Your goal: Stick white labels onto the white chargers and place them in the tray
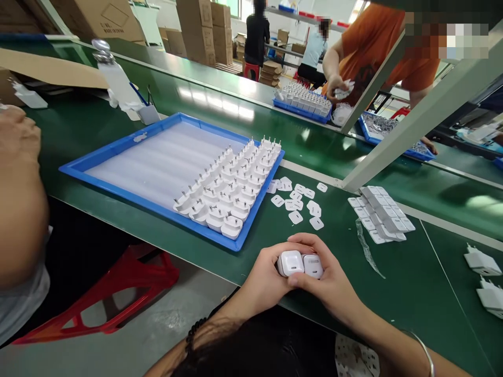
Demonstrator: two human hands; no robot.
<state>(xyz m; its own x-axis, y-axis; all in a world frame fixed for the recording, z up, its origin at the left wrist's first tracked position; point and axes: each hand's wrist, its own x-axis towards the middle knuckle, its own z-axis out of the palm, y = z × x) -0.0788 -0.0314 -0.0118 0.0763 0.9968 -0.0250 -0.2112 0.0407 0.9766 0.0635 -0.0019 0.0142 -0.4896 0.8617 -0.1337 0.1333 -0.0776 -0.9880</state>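
Note:
Two white chargers sit side by side between my hands at the table's near edge, their port faces upward. My left hand (pixel 264 277) is wrapped round the left charger (pixel 291 263). The right charger (pixel 313 266) is held by my right hand (pixel 328 272), whose thumb lies across the front. Beyond them, small white label pieces (pixel 295 204) are scattered on the green table (pixel 251 262). To the left, a blue tray (pixel 181 230) holds rows of white plugs (pixel 231 183) with pins up along its right side.
Stacked white label sheets (pixel 383 212) and a clear plastic strip (pixel 368 251) lie at the right, with two plugs (pixel 482 261) near the right edge. A metal post (pixel 401 99) slants above the table. Another person's arm (pixel 21 199) is at the left; a person in orange (pixel 369 47) works across.

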